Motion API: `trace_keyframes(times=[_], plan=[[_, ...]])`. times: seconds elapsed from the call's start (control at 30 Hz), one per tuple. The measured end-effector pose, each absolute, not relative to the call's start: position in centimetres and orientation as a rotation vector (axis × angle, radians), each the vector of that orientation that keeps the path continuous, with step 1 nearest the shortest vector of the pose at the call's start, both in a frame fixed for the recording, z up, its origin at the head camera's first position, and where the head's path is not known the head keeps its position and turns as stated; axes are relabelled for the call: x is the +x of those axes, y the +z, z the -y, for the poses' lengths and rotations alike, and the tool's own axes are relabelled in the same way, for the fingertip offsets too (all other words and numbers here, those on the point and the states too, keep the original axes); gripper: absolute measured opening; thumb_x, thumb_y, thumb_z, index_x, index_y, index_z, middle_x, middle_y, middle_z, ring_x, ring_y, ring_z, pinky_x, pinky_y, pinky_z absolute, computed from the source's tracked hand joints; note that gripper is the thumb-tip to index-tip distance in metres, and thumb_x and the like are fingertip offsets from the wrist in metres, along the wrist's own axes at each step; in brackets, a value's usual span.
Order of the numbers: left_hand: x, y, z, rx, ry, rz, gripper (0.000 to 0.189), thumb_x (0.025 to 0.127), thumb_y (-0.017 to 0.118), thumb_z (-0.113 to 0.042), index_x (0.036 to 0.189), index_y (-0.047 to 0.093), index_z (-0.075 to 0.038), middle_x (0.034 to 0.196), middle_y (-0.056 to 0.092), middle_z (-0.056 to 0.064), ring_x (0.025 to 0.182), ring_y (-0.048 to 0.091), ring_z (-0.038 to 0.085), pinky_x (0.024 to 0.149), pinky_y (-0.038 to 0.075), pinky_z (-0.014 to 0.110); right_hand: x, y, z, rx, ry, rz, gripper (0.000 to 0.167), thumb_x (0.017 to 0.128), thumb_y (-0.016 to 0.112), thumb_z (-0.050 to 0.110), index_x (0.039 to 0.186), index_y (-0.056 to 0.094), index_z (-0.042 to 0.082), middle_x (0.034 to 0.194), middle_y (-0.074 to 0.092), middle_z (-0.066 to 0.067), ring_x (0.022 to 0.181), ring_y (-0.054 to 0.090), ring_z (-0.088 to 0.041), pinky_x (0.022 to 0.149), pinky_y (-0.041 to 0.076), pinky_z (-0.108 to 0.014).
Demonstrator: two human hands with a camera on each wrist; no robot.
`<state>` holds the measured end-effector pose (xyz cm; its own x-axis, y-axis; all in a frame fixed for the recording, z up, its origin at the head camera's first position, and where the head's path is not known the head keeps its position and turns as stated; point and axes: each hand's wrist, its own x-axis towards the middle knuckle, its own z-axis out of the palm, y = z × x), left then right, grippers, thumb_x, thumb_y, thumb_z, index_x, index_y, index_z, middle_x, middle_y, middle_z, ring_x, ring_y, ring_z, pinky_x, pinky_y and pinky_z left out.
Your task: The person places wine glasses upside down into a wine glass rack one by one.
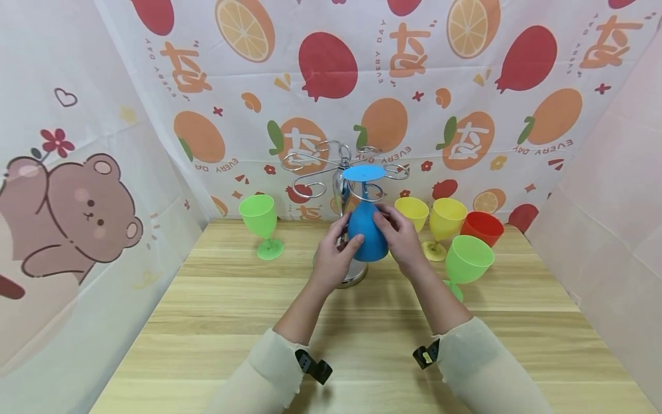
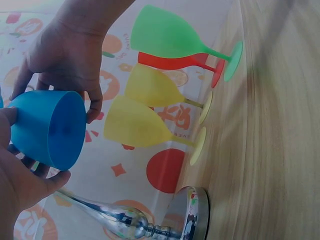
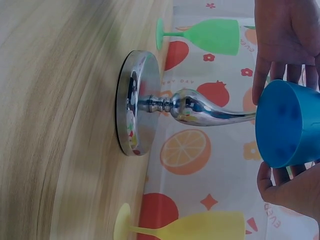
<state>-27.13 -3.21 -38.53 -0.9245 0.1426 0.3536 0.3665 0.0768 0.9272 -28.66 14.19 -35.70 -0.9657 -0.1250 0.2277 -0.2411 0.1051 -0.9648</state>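
A blue plastic goblet (image 1: pixel 368 238) is upside down, foot up and mouth down, in front of a chrome goblet rack (image 1: pixel 339 192). My left hand (image 1: pixel 330 256) grips the bowl from the left, thumb across its front. From the other side my right hand (image 1: pixel 405 238) holds the same bowl between thumb and fingers. The goblet's stem is at a curled wire loop on the rack's front right, with the foot above the wire. Whether the stem touches the wire, I cannot tell. In the left wrist view, the blue goblet's mouth (image 2: pixel 67 130) shows hollow.
A green goblet (image 1: pixel 258 218) stands left of the rack. To the right are two yellow goblets (image 1: pixel 447 218), a red goblet (image 1: pixel 482 227) and another green goblet (image 1: pixel 468 261), all upright. The rack's round base (image 1: pixel 355 275) rests on the wooden table (image 1: pixel 233 328), before a fruit-print cloth (image 1: pixel 331 126).
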Motion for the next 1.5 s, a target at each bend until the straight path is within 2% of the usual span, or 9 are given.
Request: trace_keyframes(times=[0.6,0.83,1.07,1.33,1.5], plan=[[-25.9,-38.9,3.7,-0.532,-1.998,2.107,0.062,0.096,0.063,-0.034,0.15,0.041,-0.012,0.149,0.046,0.005,0.134,0.048,0.03,0.104,0.044,0.052,-27.5,-35.9,-13.8,0.396,2.014,2.296,0.051,0.1,0.054,0.043,0.144,0.049,0.016,0.14,0.052,-0.01,0.126,0.049,-0.034,0.107,0.04,-0.059],[-25.5,-38.9,3.8,-0.543,-2.008,2.099,0.06,0.096,0.064,-0.031,0.149,0.042,-0.015,0.149,0.046,0.004,0.135,0.047,0.029,0.105,0.044,0.052,-27.0,-35.9,-13.8,0.397,1.989,2.311,0.05,0.1,0.053,0.042,0.143,0.049,0.016,0.141,0.051,-0.012,0.127,0.05,-0.036,0.106,0.04,-0.06],[-25.2,-38.9,3.9,-0.554,-1.991,2.114,0.062,0.095,0.064,-0.035,0.15,0.04,-0.018,0.149,0.045,0.0,0.136,0.047,0.027,0.104,0.045,0.05,-26.5,-35.8,-13.8,0.4,1.975,2.303,0.05,0.1,0.054,0.043,0.143,0.05,0.016,0.139,0.053,-0.012,0.126,0.051,-0.035,0.105,0.042,-0.06],[-25.0,-39.1,3.9,-0.574,-1.975,2.115,0.065,0.095,0.064,-0.036,0.15,0.04,-0.013,0.147,0.046,-0.001,0.135,0.047,0.027,0.104,0.045,0.05,-26.1,-35.9,-13.9,0.417,1.976,2.281,0.049,0.1,0.055,0.041,0.142,0.05,0.016,0.138,0.053,-0.012,0.124,0.052,-0.034,0.105,0.042,-0.059],[-24.9,-39.3,3.9,-0.577,-1.966,2.12,0.064,0.094,0.065,-0.036,0.15,0.041,-0.016,0.147,0.046,-0.001,0.133,0.048,0.026,0.104,0.046,0.049,-26.0,-36.0,-14.0,0.418,1.983,2.275,0.05,0.1,0.055,0.039,0.143,0.049,0.014,0.138,0.053,-0.013,0.125,0.052,-0.034,0.105,0.041,-0.059]])
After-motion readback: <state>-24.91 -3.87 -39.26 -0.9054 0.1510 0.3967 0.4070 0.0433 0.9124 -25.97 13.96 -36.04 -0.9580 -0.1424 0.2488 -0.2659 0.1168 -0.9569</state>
